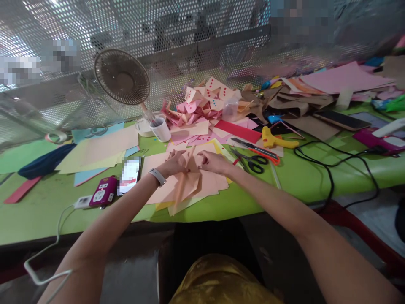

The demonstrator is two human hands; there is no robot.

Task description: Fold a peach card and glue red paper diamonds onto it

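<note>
A folded sheet of peach paper [190, 188] lies in front of me, with a raised crease running along it. My left hand [174, 164], wearing a grey-banded watch [157, 177] on the wrist, is closed on the left side of the fold, its thumb by the crease. On the right, my right hand [212, 162] has its fingers curled at the paper's upper right part; its fingertips are small and partly hidden. Under the folded piece are flat peach sheets [155, 192] and a yellow sheet [162, 206]. Scissors [255, 162] with black handles lie right of my right hand.
Beyond the papers are a white cup [160, 130], a fan [122, 78] and a pile of dotted folded paper [213, 95]. A phone [129, 175] lies left. At right are a cutter [255, 148], a yellow glue gun [276, 139] and looping black cable [330, 173].
</note>
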